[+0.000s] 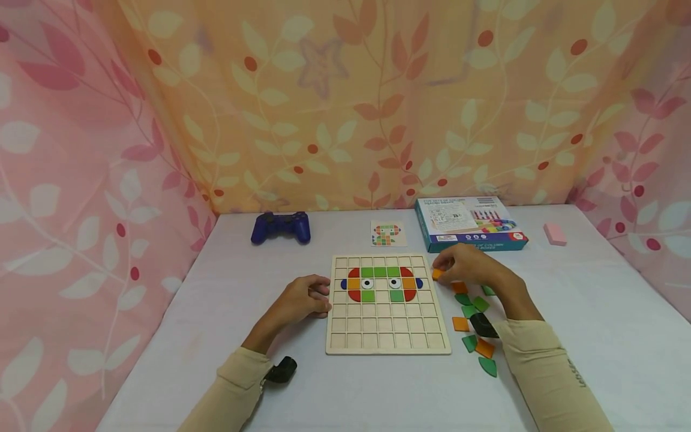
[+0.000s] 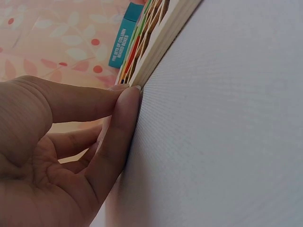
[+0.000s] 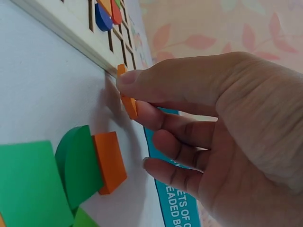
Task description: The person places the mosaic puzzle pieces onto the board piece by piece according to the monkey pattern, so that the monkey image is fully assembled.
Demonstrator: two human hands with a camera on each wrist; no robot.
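A pale wooden grid board (image 1: 388, 344) lies on the table with red, green, orange and blue pieces and two eye pieces in its upper rows. At its left edge my left hand (image 1: 300, 300) grips the rim with thumb and fingertips, as the left wrist view shows close up. My right hand (image 1: 471, 265) pinches an orange square tile (image 3: 129, 105) between thumb and index finger, just outside the board's upper right side. Its other fingers are bent and hold nothing. Below that hand lie loose tiles, among them an orange square (image 1: 460, 324) and a green quarter-circle (image 1: 487, 366).
Behind the board lies a small pattern card (image 1: 388, 234). A blue and white box (image 1: 475, 225) stands at the back right, with a pink block (image 1: 555, 234) beyond it. A dark blue game controller (image 1: 281, 228) rests at the back left. Patterned cloth surrounds the table.
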